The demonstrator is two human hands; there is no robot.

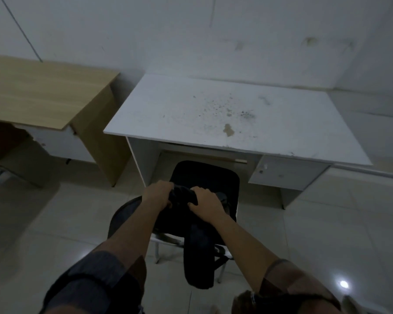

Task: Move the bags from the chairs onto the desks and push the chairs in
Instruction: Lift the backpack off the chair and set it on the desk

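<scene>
A black bag (182, 214) sits on a black chair (209, 177) in front of the white desk (213, 114). My left hand (158, 193) grips the bag's top on its left side. My right hand (205, 203) clasps the same top part on its right side. A long dark strap or flap of the bag (199, 257) hangs down toward the floor. The chair's seat points under the desk, and its metal legs (159, 245) show below the bag. The desk top is bare and stained.
A wooden desk (43, 96) stands to the left, with part of a red chair (0, 141) under it at the frame's edge. White walls close the back. A drawer unit (286, 173) hangs under the white desk's right side. Pale tiled floor surrounds the chair.
</scene>
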